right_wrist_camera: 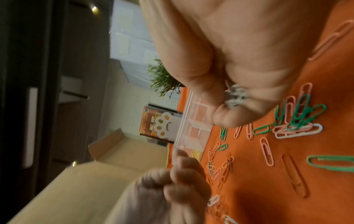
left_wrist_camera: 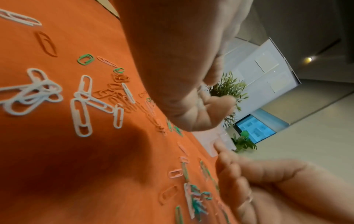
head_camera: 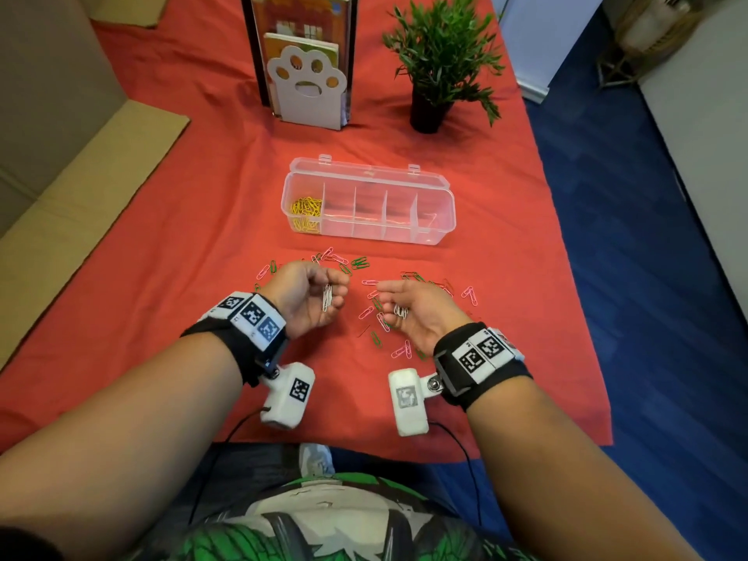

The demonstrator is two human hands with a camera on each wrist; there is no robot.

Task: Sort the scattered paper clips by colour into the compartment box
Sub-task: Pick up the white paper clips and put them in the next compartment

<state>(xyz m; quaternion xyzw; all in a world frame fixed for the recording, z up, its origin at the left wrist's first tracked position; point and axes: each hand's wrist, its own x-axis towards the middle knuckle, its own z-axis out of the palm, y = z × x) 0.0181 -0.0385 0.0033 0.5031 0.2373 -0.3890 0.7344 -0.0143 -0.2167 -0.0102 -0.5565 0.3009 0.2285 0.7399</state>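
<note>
While the left hand (head_camera: 309,293) pinched a few white clips (head_camera: 327,298) hanging lengthwise from its fingertips, the right hand (head_camera: 419,309) lay palm-up just beside it, fingers loosely cupped round a small heap of white clips (head_camera: 400,310). The compartment box (head_camera: 435,204) sat lid-open beyond both hands, its long side running left to right, yellow clips (head_camera: 307,208) in its leftmost cell and the others looking bare. The loose clips (head_camera: 356,263), pink and green, lay scattered on the red cloth (head_camera: 162,244) between hands and box. Both hands seemed about equally near the box.
</note>
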